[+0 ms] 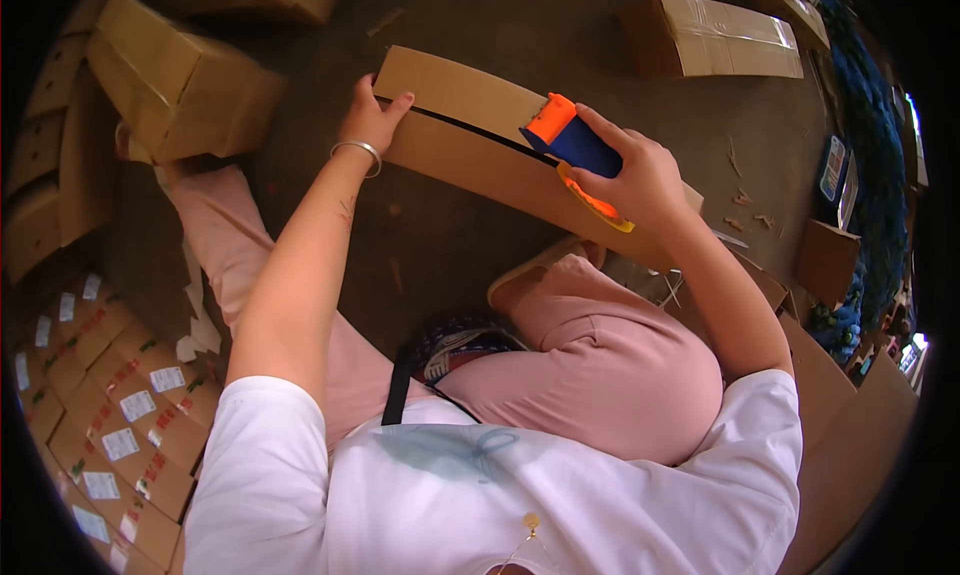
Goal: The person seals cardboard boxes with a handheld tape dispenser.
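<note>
A long cardboard box (470, 165) is held up in front of me, a dark slit running between its two top flaps. My left hand (375, 120) grips its left end, thumb over the slit and fingers behind the edge. In my right hand (645, 175) is a blue and orange tape dispenser (585, 145), with my fingers wrapped around its body. The dispenser rests at or just above the slit, toward the right part of the box; whether it touches cannot be made out. The box's right end is partly hidden behind my right hand and forearm.
Another carton (180, 80) stands at the upper left, and a taped carton (735, 37) at the upper right. Labelled cartons (120, 405) are stacked at the lower left. Blue tinsel-like material (870, 165) lies along the right. Scraps (740, 197) litter the floor.
</note>
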The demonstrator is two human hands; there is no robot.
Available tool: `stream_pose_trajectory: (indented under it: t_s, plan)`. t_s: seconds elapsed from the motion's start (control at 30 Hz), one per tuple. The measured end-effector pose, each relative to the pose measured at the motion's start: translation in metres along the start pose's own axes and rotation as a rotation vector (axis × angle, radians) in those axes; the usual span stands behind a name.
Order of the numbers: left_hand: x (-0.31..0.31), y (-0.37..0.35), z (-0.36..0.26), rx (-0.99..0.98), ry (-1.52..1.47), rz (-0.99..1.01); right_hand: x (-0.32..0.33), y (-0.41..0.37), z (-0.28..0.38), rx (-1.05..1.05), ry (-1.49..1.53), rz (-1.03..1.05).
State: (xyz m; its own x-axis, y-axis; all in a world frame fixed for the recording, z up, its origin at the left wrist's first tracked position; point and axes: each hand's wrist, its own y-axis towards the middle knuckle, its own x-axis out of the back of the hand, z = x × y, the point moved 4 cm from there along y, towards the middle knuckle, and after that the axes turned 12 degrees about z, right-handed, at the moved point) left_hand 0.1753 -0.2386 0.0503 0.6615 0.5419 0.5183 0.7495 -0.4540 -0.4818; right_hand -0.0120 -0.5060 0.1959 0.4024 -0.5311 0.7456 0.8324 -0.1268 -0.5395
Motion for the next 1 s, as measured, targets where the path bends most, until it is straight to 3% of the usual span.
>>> stream_pose_trajectory:
  t_s: [0.13, 0.23, 0.3, 0.33, 0.43, 0.5, 0.57, 0.63, 0.7, 0.8, 0.83, 0.87, 1.0]
  plan:
    - [0.001, -0.005, -0.007, 0.092, 0.006, -0.014, -0.001, 0.01, 0.013, 0.177, 0.13, -0.096]
    - [-0.011, -0.009, -0.003, -0.008, -0.014, -0.02, -0.009, 0.02, 0.01, 0.192, 0.191, -0.207]
    - [-0.014, -0.013, -0.01, -0.414, 0.46, -0.313, -0.005, 0.022, 0.003, 0.227, 0.208, -0.206]
    - [-0.017, -0.019, -0.013, -0.438, 0.443, -0.289, -0.006, 0.018, 0.0, 0.192, 0.201, -0.215]
    - [-0.018, -0.031, -0.022, -0.491, 0.887, -0.191, -0.009, 0.01, -0.004, 0.199, 0.228, -0.249]
    - [-0.015, -0.032, -0.022, -0.474, 0.814, -0.05, -0.008, 0.006, -0.024, 0.219, 0.424, -0.248]
    - [-0.014, -0.032, -0.023, -0.387, 0.796, 0.06, 0.007, -0.008, -0.056, 0.231, 0.609, -0.375]
    - [-0.013, -0.031, -0.027, -0.227, 0.841, 0.178, 0.025, -0.048, -0.108, 0.117, 0.911, -0.543]
    - [-0.012, -0.033, -0.036, -0.19, 0.878, 0.22, 0.023, -0.097, -0.172, -0.001, 1.295, -0.648]
    - [-0.012, -0.037, -0.053, -0.15, 0.918, 0.279, -0.015, -0.151, -0.218, -0.112, 1.621, -0.783]
    - [-0.011, -0.039, -0.063, -0.037, 1.01, 0.323, -0.033, -0.163, -0.224, -0.14, 1.686, -0.837]
    - [-0.011, -0.042, -0.067, 0.079, 1.1, 0.363, -0.057, -0.171, -0.23, -0.149, 1.784, -0.809]
    - [-0.011, -0.048, -0.072, 0.074, 1.199, 0.326, -0.132, -0.185, -0.23, -0.197, 2.055, -0.76]
